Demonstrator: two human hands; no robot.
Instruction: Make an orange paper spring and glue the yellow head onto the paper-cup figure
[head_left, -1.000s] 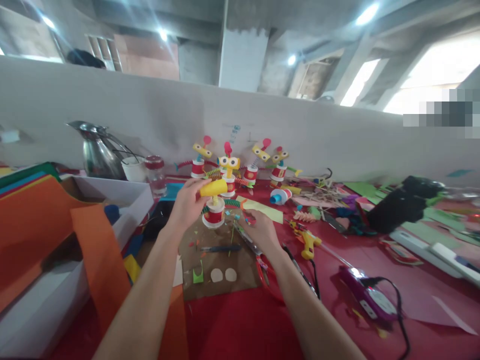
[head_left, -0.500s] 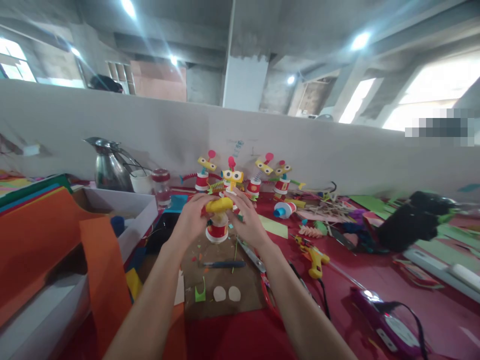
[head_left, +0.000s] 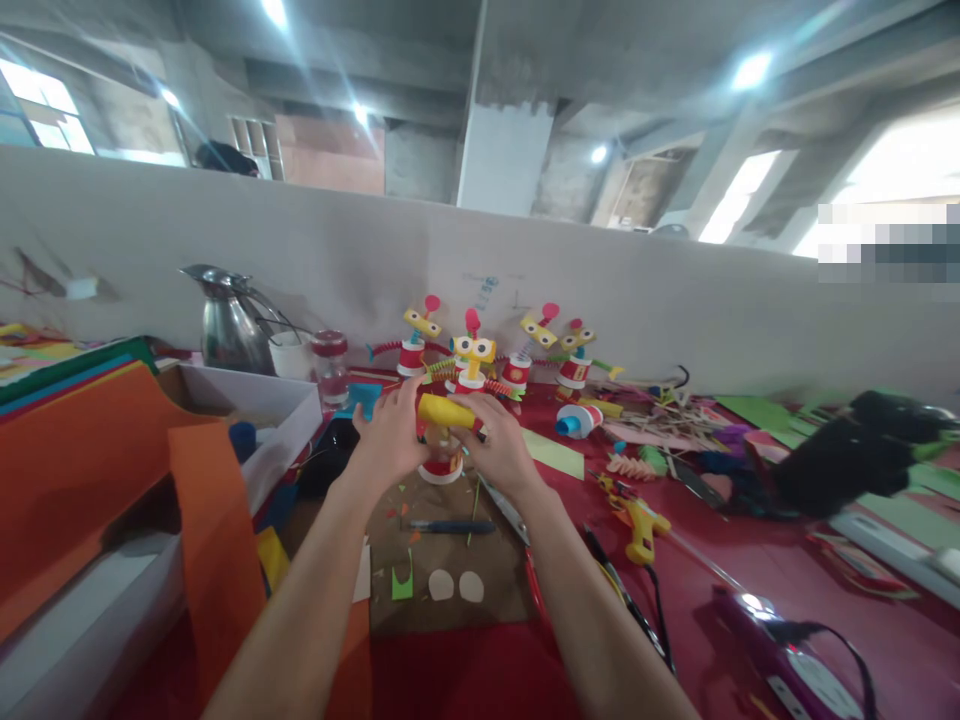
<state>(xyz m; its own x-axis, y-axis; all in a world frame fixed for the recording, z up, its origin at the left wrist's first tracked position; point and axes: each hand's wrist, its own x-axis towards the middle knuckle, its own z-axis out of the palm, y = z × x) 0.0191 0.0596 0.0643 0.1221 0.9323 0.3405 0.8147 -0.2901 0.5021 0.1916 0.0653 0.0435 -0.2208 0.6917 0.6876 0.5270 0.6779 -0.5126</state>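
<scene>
A yellow paper tube (head_left: 445, 411) lies between my hands, above a red and white paper cup (head_left: 441, 470) on the brown board (head_left: 397, 620). My left hand (head_left: 391, 430) is closed on the tube's left end. On its right end my right hand (head_left: 495, 435) is closed too, with the fingers bent over it. The cup's upper part is hidden behind the tube and fingers. Just behind stands a finished-looking cup figure (head_left: 472, 350) with a yellow eyed head and spring arms. Two pale paper discs (head_left: 456, 586) and a dark pen (head_left: 452, 526) lie on the board.
More cup figures (head_left: 576, 370) stand along the wall. A yellow glue gun (head_left: 641, 528), scissors (head_left: 534, 590) and a purple device (head_left: 806, 665) lie to the right. At left are orange sheets (head_left: 210, 540) and a white box (head_left: 292, 410); behind them stands a steel jug (head_left: 232, 330).
The view has shifted slightly, so the scene sits a little further right. My right-hand fingers have come down over the tube's right end, and the tube is tilted differently.
</scene>
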